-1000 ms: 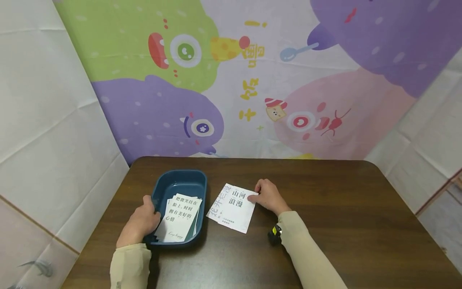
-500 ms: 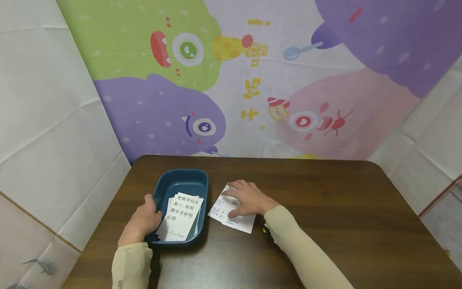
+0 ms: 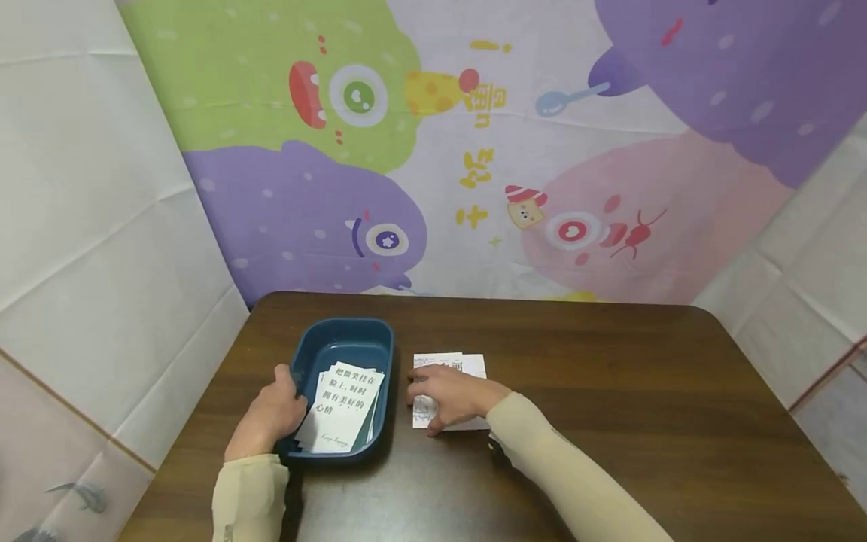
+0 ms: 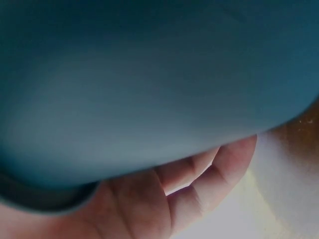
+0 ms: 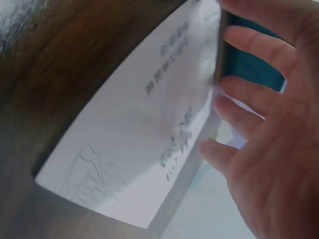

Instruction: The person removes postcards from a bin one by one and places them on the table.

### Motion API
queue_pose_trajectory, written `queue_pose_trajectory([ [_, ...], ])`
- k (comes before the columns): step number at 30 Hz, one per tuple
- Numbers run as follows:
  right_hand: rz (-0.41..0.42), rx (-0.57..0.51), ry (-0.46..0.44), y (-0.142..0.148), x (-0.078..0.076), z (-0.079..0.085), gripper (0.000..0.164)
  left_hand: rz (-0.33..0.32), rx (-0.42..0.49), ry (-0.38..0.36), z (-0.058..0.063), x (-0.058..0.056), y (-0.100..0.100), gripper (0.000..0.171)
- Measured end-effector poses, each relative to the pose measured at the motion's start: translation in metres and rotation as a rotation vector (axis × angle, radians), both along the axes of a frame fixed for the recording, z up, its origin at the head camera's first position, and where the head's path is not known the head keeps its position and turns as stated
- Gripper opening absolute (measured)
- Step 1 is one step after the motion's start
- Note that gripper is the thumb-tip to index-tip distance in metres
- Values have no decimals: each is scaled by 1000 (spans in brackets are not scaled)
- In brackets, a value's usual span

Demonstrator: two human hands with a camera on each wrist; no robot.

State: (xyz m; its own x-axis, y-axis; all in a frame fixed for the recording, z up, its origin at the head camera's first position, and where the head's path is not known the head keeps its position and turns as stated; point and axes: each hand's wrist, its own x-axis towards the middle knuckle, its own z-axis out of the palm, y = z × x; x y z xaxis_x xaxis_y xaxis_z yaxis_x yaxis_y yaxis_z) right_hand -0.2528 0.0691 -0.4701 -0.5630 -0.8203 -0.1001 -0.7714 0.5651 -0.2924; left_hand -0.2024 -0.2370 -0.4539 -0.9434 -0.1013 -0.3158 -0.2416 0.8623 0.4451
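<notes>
My left hand (image 3: 267,414) grips the left side of a dark blue tray (image 3: 344,348). In the left wrist view its fingers (image 4: 209,186) lie under the tray's wall (image 4: 159,99). Printed cards (image 3: 347,406) with large Chinese characters lie in the near half of the tray. To the right of the tray, white printed cards (image 3: 476,367) overlap on the table. My right hand (image 3: 455,395) is over them, partly covering them, fingertips at their left edge and thumb by the near edge. The right wrist view shows its spread fingers (image 5: 251,94) beside a card (image 5: 119,129).
The brown wooden table (image 3: 609,391) extends right and toward me. Behind it hangs a cloth (image 3: 467,150) with cartoon monsters. White panels (image 3: 122,226) flank the table. A dark band (image 3: 497,449) shows under my right wrist.
My right hand has gone from pinching the cards' right edge to their left side, and the cards have turned straighter. The left hand keeps its grip on the tray.
</notes>
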Motion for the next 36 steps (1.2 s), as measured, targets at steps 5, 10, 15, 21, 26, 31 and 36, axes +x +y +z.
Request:
queue_pose_trajectory([
  [5,-80,-14,10,11,-6,9,63,-5,-1,11,2,1,0,63],
  [10,-106,79,-15,20,-12,7,79,7,1,-3,2,3,0,62],
  [15,-120,112,-56,23,-15,1,82,1,-3,4,2,2,1,63],
  [21,-134,125,-72,25,-18,-1,81,-4,-7,11,3,2,2,61],
  [26,-95,94,-41,25,-22,0,86,-3,-3,14,4,1,2,61],
  [31,-83,82,-52,22,-24,-1,83,10,2,2,2,2,2,61],
  [36,-123,97,-67,19,-23,0,80,12,0,7,2,2,2,60],
])
